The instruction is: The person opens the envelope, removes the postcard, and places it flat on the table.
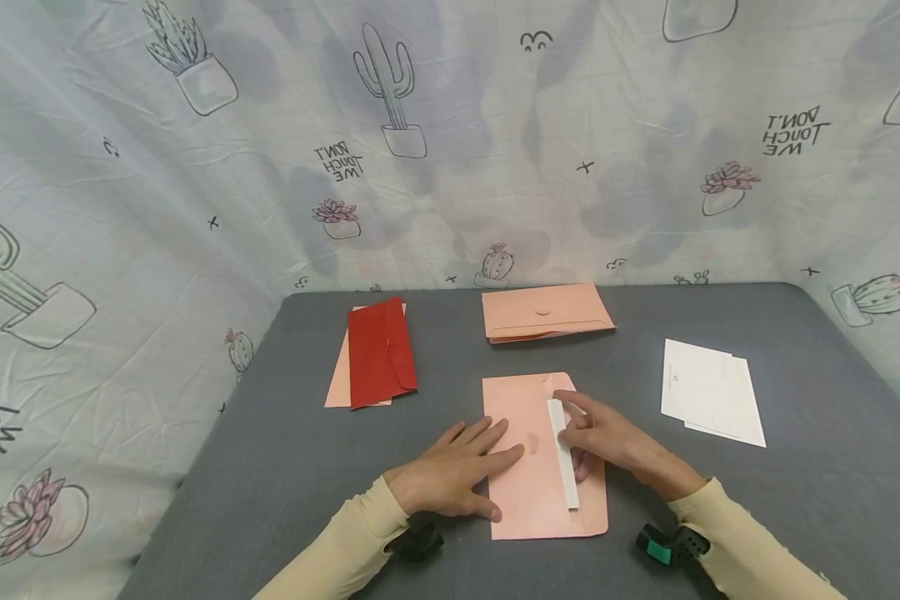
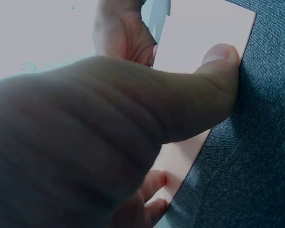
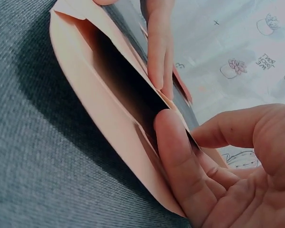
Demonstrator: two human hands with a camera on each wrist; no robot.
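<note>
A pink envelope (image 1: 532,504) is lying lower centre of frame. The left hand (image 1: 457,471), spread and gripping nothing, is resting on it, apparently for steadiness; the right hand (image 1: 609,433) is pinching the protruding white card (image 1: 566,467), apparently for control.

Peach near envelope (image 1: 521,504), white strip (image 1: 568,479). Rear envelopes (image 1: 543,312) peach; left pair (image 1: 381,354) red over peach. White cards (image 1: 708,387). Grey surface (image 1: 270,475). Pale yellow sleeves (image 1: 337,542). White cloth (image 1: 468,92): greyish blotches, potted cacti, pink-tinted succulents, dark lettering. Right wristband (image 1: 671,546) black and green.
</note>
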